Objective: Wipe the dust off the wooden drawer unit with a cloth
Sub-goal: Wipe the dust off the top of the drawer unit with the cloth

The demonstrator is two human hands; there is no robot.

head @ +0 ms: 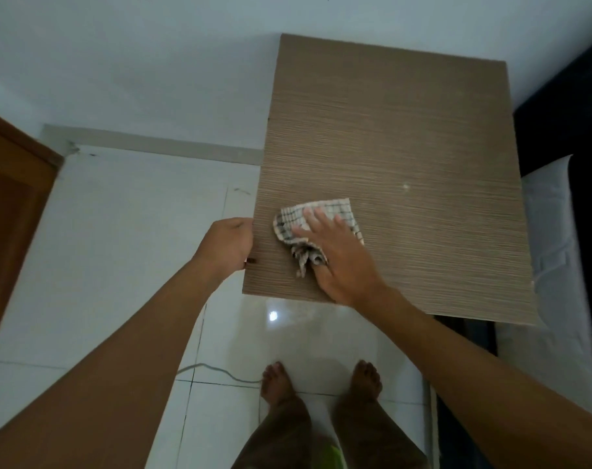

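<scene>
Top of the wooden drawer unit, seen from above against the far wall, tiled floor to the left, a white pillow touching its right side. Checked cloth bunched on the near-left part of the top, likely to slide out from under the palm or sweep dust off the near edge onto the tiles if pushed with too little pressure or in one long stroke. Right hand spread flat, fingers splayed, pressing the cloth down rather than gripping it; left hand curled around the left edge, apparently steadying the unit.
</scene>
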